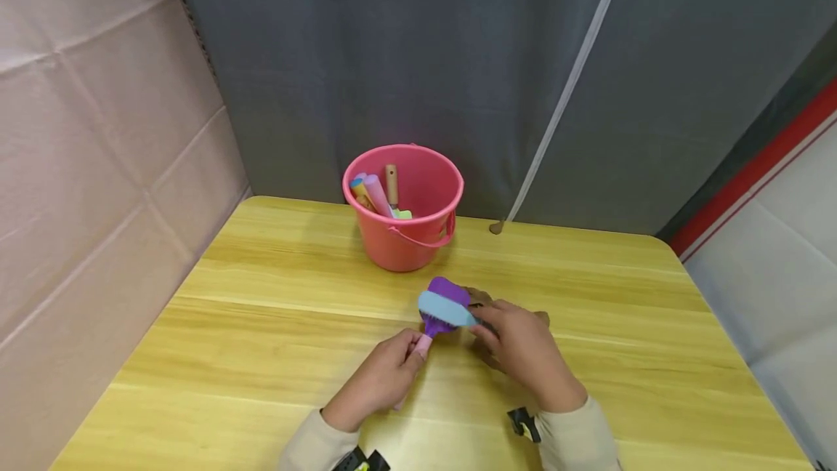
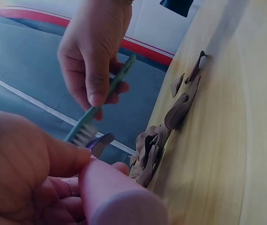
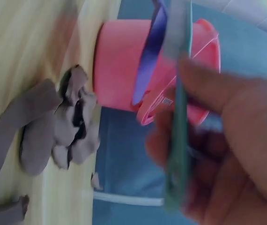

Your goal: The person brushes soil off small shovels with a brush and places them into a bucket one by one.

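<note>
My left hand (image 1: 384,376) grips the pink handle (image 2: 117,197) of a small toy shovel whose purple blade (image 1: 450,289) points away over the table. In my right hand (image 1: 526,351) is a light blue-green brush (image 1: 446,308) with pale bristles, pinched between thumb and fingers. The brush lies across the purple blade, bristles facing it. Flat and crumpled brown clay-like pieces (image 3: 75,126) lie on the table under and beside the right hand. In the head view that hand hides much of them.
A pink bucket (image 1: 405,246) stands behind the hands, its handle hanging down the front. Several toy tools with coloured or wooden handles (image 1: 391,184) lean inside it. The wooden table (image 1: 275,296) meets a grey curtain (image 1: 418,57) at the back. A small brown piece (image 1: 496,227) lies near the far edge.
</note>
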The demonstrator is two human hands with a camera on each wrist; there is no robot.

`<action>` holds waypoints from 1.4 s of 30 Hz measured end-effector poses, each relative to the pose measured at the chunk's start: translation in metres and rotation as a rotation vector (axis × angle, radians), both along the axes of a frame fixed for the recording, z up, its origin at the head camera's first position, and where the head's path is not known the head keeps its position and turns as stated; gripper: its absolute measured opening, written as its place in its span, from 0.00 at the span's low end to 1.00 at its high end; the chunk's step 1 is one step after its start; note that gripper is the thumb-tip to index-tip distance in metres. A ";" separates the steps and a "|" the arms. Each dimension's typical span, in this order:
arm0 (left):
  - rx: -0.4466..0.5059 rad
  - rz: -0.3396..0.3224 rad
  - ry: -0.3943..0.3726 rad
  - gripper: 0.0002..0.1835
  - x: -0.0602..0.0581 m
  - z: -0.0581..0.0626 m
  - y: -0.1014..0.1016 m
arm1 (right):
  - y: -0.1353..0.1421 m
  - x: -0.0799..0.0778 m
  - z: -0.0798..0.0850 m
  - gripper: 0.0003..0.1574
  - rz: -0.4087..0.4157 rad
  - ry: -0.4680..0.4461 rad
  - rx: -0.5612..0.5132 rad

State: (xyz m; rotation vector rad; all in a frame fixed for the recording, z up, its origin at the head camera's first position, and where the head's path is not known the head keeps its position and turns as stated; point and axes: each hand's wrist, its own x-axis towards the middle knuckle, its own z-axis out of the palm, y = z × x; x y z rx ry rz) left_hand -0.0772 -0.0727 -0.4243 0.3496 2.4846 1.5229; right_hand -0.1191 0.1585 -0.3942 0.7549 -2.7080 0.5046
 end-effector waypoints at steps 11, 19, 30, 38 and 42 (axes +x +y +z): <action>0.004 -0.052 0.132 0.12 -0.011 0.061 -0.023 | 0.038 -0.003 0.002 0.08 -0.311 0.024 -0.091; -0.286 0.022 0.430 0.11 -0.079 0.156 -0.061 | 0.063 -0.001 0.001 0.09 -0.370 -0.010 -0.114; -0.594 0.072 0.412 0.08 -0.149 0.176 -0.069 | 0.102 0.004 -0.006 0.14 -0.454 -0.136 -0.086; -0.555 0.100 0.465 0.05 -0.170 0.150 -0.072 | 0.124 0.004 -0.016 0.18 -0.518 -0.268 -0.056; -0.526 0.109 0.472 0.03 -0.168 0.138 -0.078 | 0.131 0.005 -0.024 0.18 -0.542 -0.365 -0.054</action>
